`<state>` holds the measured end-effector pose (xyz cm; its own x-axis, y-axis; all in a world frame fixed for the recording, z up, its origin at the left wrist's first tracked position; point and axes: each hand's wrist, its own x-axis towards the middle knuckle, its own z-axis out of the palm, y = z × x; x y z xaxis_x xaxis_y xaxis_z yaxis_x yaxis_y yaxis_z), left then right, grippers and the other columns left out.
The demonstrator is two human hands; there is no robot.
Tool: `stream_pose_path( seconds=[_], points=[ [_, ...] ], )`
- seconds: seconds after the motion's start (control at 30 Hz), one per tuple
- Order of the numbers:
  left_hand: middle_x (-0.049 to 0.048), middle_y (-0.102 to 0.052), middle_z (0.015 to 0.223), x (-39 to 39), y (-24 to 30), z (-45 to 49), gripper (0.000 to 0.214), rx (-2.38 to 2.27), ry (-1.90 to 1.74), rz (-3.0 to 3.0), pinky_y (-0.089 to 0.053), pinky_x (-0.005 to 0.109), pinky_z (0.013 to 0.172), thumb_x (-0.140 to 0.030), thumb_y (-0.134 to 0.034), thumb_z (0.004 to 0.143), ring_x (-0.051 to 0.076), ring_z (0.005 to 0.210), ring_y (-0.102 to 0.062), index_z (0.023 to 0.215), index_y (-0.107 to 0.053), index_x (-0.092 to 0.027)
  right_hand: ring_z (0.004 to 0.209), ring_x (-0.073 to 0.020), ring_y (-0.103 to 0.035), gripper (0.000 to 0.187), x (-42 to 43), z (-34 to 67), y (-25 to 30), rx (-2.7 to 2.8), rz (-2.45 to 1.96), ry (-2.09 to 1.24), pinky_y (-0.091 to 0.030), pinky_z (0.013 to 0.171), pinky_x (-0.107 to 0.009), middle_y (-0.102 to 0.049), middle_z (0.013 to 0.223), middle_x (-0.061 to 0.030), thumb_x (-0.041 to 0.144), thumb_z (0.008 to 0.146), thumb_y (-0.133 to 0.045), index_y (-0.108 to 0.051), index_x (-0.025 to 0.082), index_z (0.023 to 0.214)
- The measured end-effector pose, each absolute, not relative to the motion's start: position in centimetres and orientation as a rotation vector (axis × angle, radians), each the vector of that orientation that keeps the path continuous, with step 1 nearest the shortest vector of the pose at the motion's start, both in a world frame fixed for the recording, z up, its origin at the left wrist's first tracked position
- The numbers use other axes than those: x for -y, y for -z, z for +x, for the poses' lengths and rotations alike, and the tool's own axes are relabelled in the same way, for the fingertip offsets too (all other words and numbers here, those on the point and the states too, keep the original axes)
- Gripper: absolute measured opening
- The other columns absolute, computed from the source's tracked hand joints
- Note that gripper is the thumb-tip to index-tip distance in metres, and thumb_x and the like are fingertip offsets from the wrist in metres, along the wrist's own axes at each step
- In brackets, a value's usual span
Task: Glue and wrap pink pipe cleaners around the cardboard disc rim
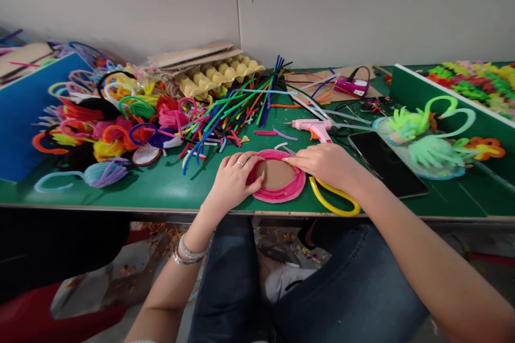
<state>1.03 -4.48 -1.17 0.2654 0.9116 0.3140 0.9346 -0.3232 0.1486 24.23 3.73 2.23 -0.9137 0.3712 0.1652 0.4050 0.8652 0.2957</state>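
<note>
A round piece of brown cardboard lies at the table's front edge, its rim lined with rings of pink pipe cleaner. My left hand grips the left side of the disc, thumb over the pink rim and fingers curled along the top. On the upper right, the fingertips of my right hand are pressed together against the pink pipe cleaner. Below that hand is a glossy yellow loop, partly hidden. A pink glue gun rests just beyond the disc.
Bundled pipe cleaners pile up on the left, with loose strands and a yellow egg carton behind. A dark tablet and green pipe-cleaner swans stand right. A green divider is farther right.
</note>
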Motion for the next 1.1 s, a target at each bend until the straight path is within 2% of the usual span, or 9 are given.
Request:
stream_pose_path(
  seconds=[0.33, 0.57, 1.1],
  points=[
    [0.0065, -0.057, 0.127, 4.5, 1.2, 1.0, 0.037, 1.794, 0.532, -2.447, -0.040, 0.039, 0.093, -0.037, -0.048, 0.087, 0.024, 0.112, -0.052, 0.120, -0.052, -0.022, 0.069, -0.0115, -0.061, 0.036, -3.1, 24.8, -2.9, 2.887, -0.598, 0.545, -0.032, 0.055, -0.025, -0.070, 0.082, 0.0004, 0.006, 0.085, -0.050, -0.064, 0.023, 0.113],
    [0.0065, -0.057, 0.127, 4.5, 1.3, 1.0, 0.037, 1.784, 0.539, -2.446, -0.040, 0.039, 0.093, -0.038, -0.046, 0.088, 0.024, 0.112, -0.052, 0.120, -0.052, -0.022, 0.058, -0.0108, -0.057, 0.032, -3.0, 25.0, -2.5, 2.906, -0.605, 0.574, -0.029, 0.052, -0.027, -0.067, 0.070, 0.0004, 0.008, 0.087, -0.047, -0.066, 0.020, 0.109],
    [0.0059, -0.058, 0.127, 4.5, 1.2, 1.0, 0.036, 1.784, 0.549, -2.447, -0.039, 0.038, 0.093, -0.036, -0.046, 0.088, 0.024, 0.112, -0.051, 0.120, -0.053, -0.021, 0.067, -0.0127, -0.064, 0.031, -2.4, 24.1, -2.3, 2.967, -0.783, 0.477, -0.029, 0.049, -0.026, -0.072, 0.083, -0.0041, 0.006, 0.084, -0.049, -0.067, 0.016, 0.108]
  ],
)
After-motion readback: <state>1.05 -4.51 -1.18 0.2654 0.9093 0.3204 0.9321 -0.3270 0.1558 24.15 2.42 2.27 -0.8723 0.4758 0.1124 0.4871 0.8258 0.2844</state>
